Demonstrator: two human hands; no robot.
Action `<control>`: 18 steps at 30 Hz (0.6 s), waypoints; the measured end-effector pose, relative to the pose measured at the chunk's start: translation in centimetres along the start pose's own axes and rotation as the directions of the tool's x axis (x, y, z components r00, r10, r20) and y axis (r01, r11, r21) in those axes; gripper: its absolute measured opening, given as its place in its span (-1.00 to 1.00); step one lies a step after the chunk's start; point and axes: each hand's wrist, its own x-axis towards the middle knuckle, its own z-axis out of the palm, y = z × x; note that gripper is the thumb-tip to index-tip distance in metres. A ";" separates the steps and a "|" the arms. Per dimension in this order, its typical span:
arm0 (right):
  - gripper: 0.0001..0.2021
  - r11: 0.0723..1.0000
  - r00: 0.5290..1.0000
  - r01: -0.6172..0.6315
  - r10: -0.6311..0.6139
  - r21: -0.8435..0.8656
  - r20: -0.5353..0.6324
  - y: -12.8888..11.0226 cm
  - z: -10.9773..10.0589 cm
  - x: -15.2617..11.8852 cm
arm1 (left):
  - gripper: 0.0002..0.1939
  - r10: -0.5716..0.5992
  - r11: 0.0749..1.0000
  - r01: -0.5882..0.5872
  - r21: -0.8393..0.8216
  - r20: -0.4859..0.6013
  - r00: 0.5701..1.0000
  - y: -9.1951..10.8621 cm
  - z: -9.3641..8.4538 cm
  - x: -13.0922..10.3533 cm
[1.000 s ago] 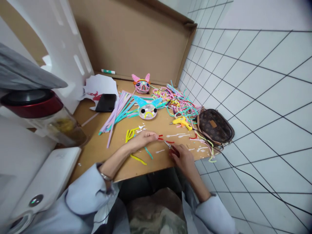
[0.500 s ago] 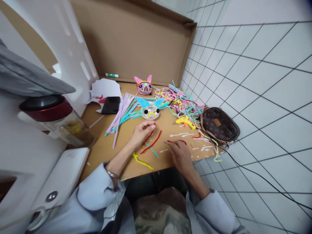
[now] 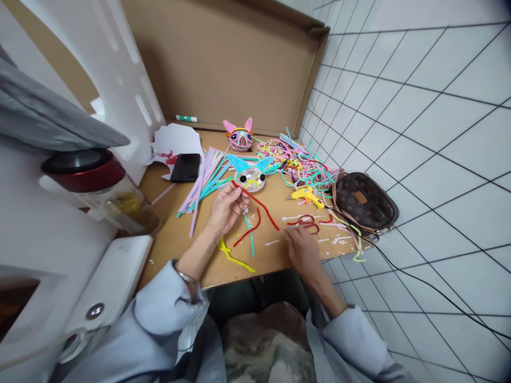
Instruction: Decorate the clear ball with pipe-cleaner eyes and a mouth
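Observation:
My left hand [image 3: 227, 208] pinches a red pipe cleaner [image 3: 263, 206] near its upper end, in front of the clear mask with blue ears [image 3: 250, 178]. Its free end slants down to the right. My right hand [image 3: 302, 247] rests on the table beside red-handled scissors [image 3: 309, 224]; its fingers are curled, and whether they grip anything is unclear. Between the hands lie a curved red piece [image 3: 249, 232] and a teal piece [image 3: 252, 242]. A yellow pipe cleaner [image 3: 237, 260] lies nearer the front edge.
Behind are a pink-eared mask [image 3: 240, 139], a tangled pipe cleaner pile [image 3: 305, 167] and straight strips [image 3: 205, 181]. A yellow glue gun [image 3: 307, 197] and brown bag [image 3: 363, 202] are right. A phone [image 3: 186, 167] and red-lidded jar [image 3: 104, 186] are left.
My left hand has lifted a red pipe cleaner towards the blue-eared mask. The scissors now lie more exposed beside my right hand, whose fingers have drawn back from the blades. The view has shifted slightly.

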 end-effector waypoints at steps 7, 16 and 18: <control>-0.58 0.847 0.971 0.172 -0.061 0.503 -0.230 -2.9 -0.9 2.2 | -0.68 -0.059 0.997 0.057 0.049 0.035 0.998 -0.6 0.4 -0.3; -0.68 0.642 0.928 0.372 -0.266 0.670 -0.260 -5.8 -1.4 8.2 | -0.73 -0.043 0.998 0.043 0.042 -0.008 0.999 -1.0 0.1 0.2; -0.60 0.543 0.938 0.344 -0.238 0.766 -0.252 -6.6 -1.4 9.1 | -0.76 -0.012 1.000 0.012 0.008 -0.055 0.998 -0.9 -0.1 0.5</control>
